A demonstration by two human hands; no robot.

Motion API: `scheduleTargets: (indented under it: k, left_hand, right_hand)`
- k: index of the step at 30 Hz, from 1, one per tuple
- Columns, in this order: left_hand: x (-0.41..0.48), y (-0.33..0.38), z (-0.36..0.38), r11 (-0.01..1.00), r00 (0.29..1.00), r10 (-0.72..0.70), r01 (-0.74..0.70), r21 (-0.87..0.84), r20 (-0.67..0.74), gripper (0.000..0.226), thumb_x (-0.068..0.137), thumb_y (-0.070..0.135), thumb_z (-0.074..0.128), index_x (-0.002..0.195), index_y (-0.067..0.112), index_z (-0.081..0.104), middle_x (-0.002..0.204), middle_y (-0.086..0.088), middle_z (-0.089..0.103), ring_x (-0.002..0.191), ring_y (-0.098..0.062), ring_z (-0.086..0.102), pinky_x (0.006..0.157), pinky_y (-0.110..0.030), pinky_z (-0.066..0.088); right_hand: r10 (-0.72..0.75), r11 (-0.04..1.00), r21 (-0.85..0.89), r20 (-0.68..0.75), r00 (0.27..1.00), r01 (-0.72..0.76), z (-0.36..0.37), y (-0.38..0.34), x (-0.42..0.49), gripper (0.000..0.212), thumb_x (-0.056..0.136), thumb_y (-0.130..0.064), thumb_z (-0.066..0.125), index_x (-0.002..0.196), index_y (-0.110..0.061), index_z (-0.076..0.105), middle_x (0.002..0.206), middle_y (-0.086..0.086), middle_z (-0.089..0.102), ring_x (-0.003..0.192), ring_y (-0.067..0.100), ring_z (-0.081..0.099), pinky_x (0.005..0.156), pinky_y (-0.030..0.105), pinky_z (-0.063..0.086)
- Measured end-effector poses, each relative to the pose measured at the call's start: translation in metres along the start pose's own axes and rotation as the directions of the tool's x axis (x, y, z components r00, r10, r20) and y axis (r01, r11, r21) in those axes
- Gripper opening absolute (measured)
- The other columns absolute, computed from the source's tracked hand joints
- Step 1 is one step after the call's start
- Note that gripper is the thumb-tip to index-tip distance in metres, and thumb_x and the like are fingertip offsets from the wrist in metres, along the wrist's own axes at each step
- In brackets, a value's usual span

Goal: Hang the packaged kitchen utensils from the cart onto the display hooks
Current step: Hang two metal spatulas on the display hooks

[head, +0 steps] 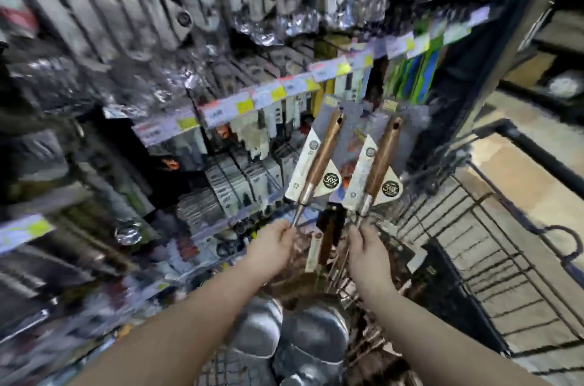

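Wooden-handled left pack (318, 155) and right pack (376, 161) stand at one o'clock over the cart (458, 243), left hand (275, 241) and right hand (368, 245) pinching their stems, so aim top holes slowly at the eleven o'clock rack (218, 112).

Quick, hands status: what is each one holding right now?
Left hand: closed, gripping the metal shaft of the left wooden-handled utensil, still in its packaging.
Right hand: closed, gripping the shaft of the right wooden-handled utensil.
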State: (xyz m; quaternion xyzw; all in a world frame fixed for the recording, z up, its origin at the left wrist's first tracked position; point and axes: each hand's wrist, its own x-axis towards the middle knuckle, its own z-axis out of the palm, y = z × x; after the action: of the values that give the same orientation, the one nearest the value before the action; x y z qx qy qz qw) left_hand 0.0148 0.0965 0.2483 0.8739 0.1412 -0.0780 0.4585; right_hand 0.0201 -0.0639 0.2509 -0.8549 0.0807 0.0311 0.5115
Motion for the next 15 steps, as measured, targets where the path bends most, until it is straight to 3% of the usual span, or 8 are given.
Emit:
scheduleTargets:
  k: [3,6,10,12,15]
  left_hand:
    - [-0.017,0.003,-0.043,1.0,0.991,0.02,-0.022,-0.014,-0.129,0.024,0.095,0.018,0.043,0.096,0.001,0.061,0.084,-0.021,0.062,0.082,-0.034,0.062,0.076,-0.038,0.048]
    - [-0.043,0.001,-0.088,0.999,0.969,0.031,-0.035,-0.011,-0.246,0.023,0.095,0.019,0.044,0.09,0.004,0.06,0.078,-0.02,0.062,0.078,-0.033,0.062,0.073,-0.038,0.047]
    - [-0.094,-0.005,-0.151,0.998,0.922,0.021,-0.04,-0.041,-0.388,0.015,0.095,0.018,0.045,0.084,0.013,0.054,0.071,-0.013,0.06,0.069,-0.025,0.056,0.067,-0.032,0.043]
    - [-0.126,-0.013,-0.185,0.995,0.893,0.007,-0.052,-0.088,-0.451,0.022,0.095,0.017,0.044,0.073,0.018,0.049,0.064,-0.004,0.055,0.063,-0.024,0.053,0.068,-0.035,0.048]
    - [-0.183,-0.033,-0.239,0.994,0.826,0.001,-0.063,-0.09,-0.564,0.024,0.095,0.019,0.043,0.071,0.021,0.048,0.069,-0.005,0.055,0.07,-0.029,0.058,0.073,-0.038,0.049]
  right_hand:
    - [-0.168,0.985,-0.012,0.061,0.984,0.169,0.014,-0.039,-0.004,0.023,0.099,-0.015,0.039,0.078,-0.01,0.045,0.061,-0.009,0.045,0.058,0.014,0.045,0.059,0.028,0.02]
    - [-0.316,0.948,0.013,0.122,0.941,0.317,0.033,-0.084,-0.023,0.032,0.098,-0.012,0.042,0.067,-0.017,0.038,0.059,-0.01,0.043,0.056,-0.001,0.04,0.059,0.026,0.02]
    - [-0.462,0.886,0.064,0.205,0.863,0.459,0.066,-0.14,-0.062,0.03,0.099,-0.018,0.04,0.07,-0.014,0.042,0.058,-0.01,0.046,0.057,0.001,0.043,0.056,0.025,0.029]
    - [-0.528,0.849,0.133,0.245,0.813,0.511,0.087,-0.17,-0.089,0.03,0.099,-0.019,0.04,0.07,-0.012,0.046,0.058,-0.008,0.052,0.058,0.003,0.049,0.057,0.024,0.03]
    - [-0.62,0.785,0.218,0.272,0.736,0.58,0.118,-0.216,-0.143,0.031,0.099,-0.017,0.041,0.069,-0.013,0.047,0.059,-0.004,0.054,0.059,0.008,0.051,0.057,0.021,0.032]
